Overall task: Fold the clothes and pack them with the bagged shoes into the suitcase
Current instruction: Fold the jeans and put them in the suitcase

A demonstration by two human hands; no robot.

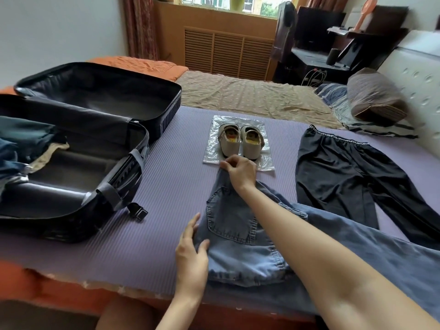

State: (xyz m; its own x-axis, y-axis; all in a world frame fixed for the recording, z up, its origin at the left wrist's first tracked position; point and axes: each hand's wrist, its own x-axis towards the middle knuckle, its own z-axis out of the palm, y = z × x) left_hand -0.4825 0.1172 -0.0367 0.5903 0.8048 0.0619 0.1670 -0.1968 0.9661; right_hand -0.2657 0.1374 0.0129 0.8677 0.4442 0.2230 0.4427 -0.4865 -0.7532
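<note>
White, illegible lettering along the black trousers' waistband [338,138].

The bed [31,279] is covered across its near half by a ribbed purple mat [171,179], with a crumpled tan sheet [273,101] beyond it. On the mat's left lies an open black suitcase [171,106], both halves flat. Mid-mat sits a clear plastic bag [264,163] with a pair of beige shoes [231,145] standing on it. Black trousers [333,172] are spread flat to the right. Blue jeans [233,222] lie nearest, one end almost at the bag, their legs trailing right. A striped pillow [338,101] and a brown bolster [373,96] rest at the far right.
</note>
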